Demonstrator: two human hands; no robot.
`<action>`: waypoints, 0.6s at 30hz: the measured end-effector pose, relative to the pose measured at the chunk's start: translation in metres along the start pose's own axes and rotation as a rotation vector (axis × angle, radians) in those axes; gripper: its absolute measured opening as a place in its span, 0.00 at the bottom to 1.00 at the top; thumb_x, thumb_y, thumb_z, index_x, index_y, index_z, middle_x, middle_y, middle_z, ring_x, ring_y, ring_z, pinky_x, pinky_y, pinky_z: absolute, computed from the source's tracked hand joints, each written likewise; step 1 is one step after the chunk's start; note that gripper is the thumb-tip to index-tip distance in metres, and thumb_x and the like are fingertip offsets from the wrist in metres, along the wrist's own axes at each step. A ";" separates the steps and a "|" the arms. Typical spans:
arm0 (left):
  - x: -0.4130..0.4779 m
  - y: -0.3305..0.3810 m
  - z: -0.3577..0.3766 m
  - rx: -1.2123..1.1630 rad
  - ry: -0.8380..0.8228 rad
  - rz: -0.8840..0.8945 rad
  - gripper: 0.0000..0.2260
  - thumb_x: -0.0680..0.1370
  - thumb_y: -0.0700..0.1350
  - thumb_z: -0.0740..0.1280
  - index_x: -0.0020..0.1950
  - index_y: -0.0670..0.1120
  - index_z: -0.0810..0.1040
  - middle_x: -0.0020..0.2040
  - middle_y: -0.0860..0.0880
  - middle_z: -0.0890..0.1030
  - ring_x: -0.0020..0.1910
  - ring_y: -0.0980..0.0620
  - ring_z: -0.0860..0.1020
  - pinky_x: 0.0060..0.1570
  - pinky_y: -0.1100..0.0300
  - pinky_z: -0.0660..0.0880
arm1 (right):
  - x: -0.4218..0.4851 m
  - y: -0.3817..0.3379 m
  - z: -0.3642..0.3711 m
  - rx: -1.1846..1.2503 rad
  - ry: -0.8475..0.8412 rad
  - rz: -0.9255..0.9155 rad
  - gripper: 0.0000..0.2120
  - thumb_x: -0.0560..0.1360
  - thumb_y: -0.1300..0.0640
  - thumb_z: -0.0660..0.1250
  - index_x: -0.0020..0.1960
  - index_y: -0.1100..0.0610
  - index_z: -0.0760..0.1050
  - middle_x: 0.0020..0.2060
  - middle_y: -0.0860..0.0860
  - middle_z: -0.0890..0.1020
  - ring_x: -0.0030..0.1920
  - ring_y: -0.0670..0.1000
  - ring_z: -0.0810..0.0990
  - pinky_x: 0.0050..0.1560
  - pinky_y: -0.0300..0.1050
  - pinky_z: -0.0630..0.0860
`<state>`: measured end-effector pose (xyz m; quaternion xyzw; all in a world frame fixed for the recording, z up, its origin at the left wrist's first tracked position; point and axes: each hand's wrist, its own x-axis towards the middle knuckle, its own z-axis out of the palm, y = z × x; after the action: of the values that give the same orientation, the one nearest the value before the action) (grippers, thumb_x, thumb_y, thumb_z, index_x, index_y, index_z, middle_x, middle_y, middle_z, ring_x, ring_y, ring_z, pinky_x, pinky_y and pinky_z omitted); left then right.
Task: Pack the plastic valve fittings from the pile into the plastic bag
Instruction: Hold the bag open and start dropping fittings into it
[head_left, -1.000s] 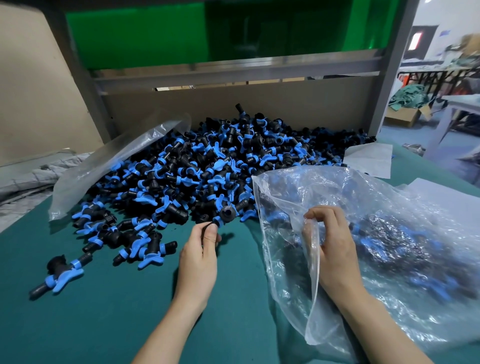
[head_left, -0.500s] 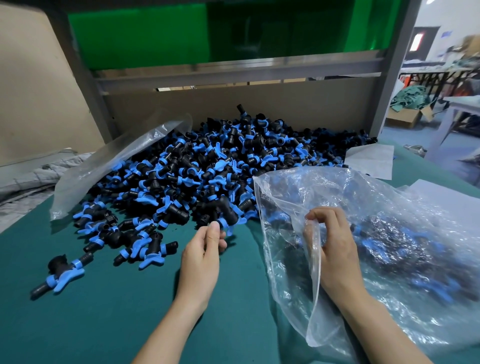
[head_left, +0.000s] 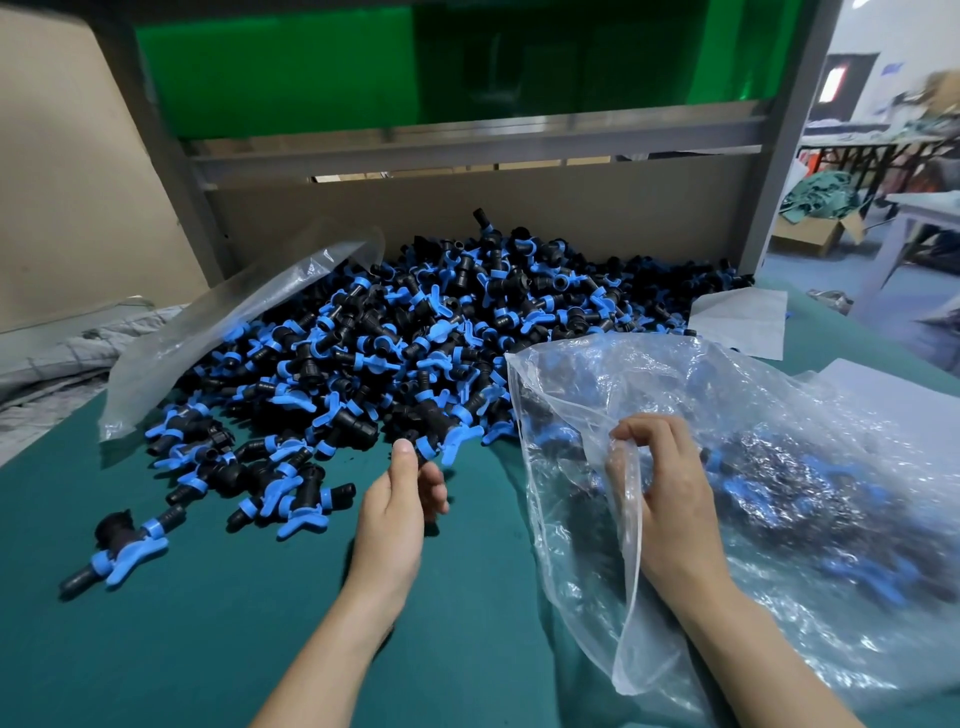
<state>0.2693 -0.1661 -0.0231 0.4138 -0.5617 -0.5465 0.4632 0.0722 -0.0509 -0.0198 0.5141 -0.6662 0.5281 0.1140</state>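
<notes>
A big pile of black valve fittings with blue handles (head_left: 415, 332) covers the back of the green table (head_left: 208, 623). At the pile's near edge, my left hand (head_left: 397, 509) pinches the black end of one valve fitting (head_left: 434, 441) between thumb and fingers; the fitting still touches the pile. My right hand (head_left: 670, 504) grips the rim of a clear plastic bag (head_left: 810, 415) and holds its mouth open toward the pile. Several fittings (head_left: 779, 483) lie inside the bag, blurred by the film.
A second clear bag (head_left: 234, 322) lies over the pile's left side. One stray fitting (head_left: 122, 551) sits alone at the near left. White sheets (head_left: 737, 322) lie at the right, grey cloth (head_left: 47, 364) at the left. A cardboard wall (head_left: 519, 208) and metal frame (head_left: 774, 156) close the back.
My left hand has crept forward to the pile's edge and its thumb has spread from the fingers around a fitting. The right hand and bag have stayed put.
</notes>
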 end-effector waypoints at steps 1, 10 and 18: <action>0.000 0.002 -0.001 -0.113 -0.048 -0.036 0.21 0.81 0.59 0.55 0.44 0.44 0.77 0.33 0.53 0.79 0.34 0.57 0.77 0.40 0.58 0.73 | 0.000 0.000 0.000 0.000 0.000 -0.001 0.09 0.77 0.61 0.69 0.55 0.54 0.73 0.51 0.45 0.73 0.50 0.49 0.75 0.50 0.54 0.76; 0.001 0.006 -0.003 -0.620 -0.187 -0.210 0.11 0.85 0.39 0.54 0.54 0.47 0.76 0.41 0.50 0.81 0.38 0.53 0.78 0.42 0.56 0.71 | 0.000 -0.001 0.000 -0.003 0.008 -0.008 0.10 0.76 0.61 0.70 0.54 0.52 0.73 0.51 0.45 0.73 0.50 0.48 0.74 0.49 0.53 0.76; 0.000 0.003 -0.005 -0.302 -0.168 0.009 0.09 0.79 0.46 0.63 0.58 0.50 0.78 0.44 0.54 0.82 0.40 0.56 0.78 0.41 0.60 0.74 | 0.000 -0.001 0.000 -0.002 0.007 -0.004 0.09 0.76 0.62 0.70 0.55 0.54 0.73 0.51 0.45 0.73 0.50 0.49 0.75 0.47 0.55 0.77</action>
<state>0.2743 -0.1672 -0.0199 0.2898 -0.5116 -0.6555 0.4739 0.0728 -0.0509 -0.0191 0.5135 -0.6651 0.5291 0.1182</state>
